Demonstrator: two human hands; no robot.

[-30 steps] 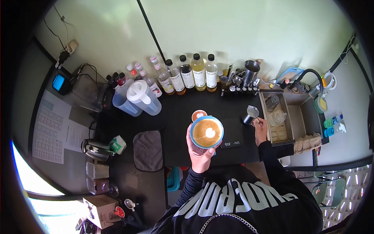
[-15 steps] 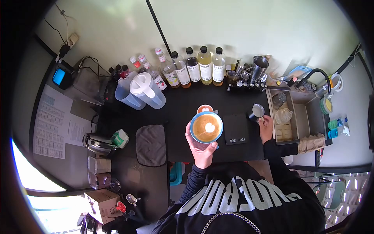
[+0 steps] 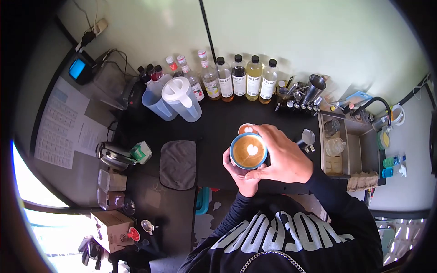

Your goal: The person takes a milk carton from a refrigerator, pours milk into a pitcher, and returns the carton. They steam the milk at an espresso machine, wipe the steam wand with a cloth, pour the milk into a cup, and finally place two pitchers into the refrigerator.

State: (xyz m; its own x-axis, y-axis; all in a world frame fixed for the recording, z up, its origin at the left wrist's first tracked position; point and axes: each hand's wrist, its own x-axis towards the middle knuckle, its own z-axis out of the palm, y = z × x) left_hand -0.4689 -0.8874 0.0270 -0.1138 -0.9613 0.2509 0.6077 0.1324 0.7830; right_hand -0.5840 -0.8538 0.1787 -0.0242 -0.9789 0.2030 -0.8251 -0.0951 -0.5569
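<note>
A blue-rimmed coffee cup [image 3: 234, 159] filled with latte is held up over the counter, a white heart pattern on its brown surface. My left hand [image 3: 243, 179] cradles the cup from below and the left. From the right, my right hand [image 3: 289, 159] grips its side, fingers behind the rim and thumb at the front. Just behind stands a second latte cup [image 3: 246, 128], partly covered by my fingers and the held cup. To the right of my right hand, a metal milk pitcher [image 3: 307, 138] rests on the counter.
A grey cloth [image 3: 178, 164] lies left on the black counter [image 3: 214, 120]. Along the back stand a lidded water jug [image 3: 184, 102], several bottles [image 3: 253, 79] and bar tools [image 3: 298, 98]. A sink [image 3: 358, 141] is at the right. An electric kettle [image 3: 111, 154] stands far left.
My right hand has let go of the milk pitcher, moved left and taken hold of the coffee cup. My left hand still holds the cup. The camera view has shifted slightly.
</note>
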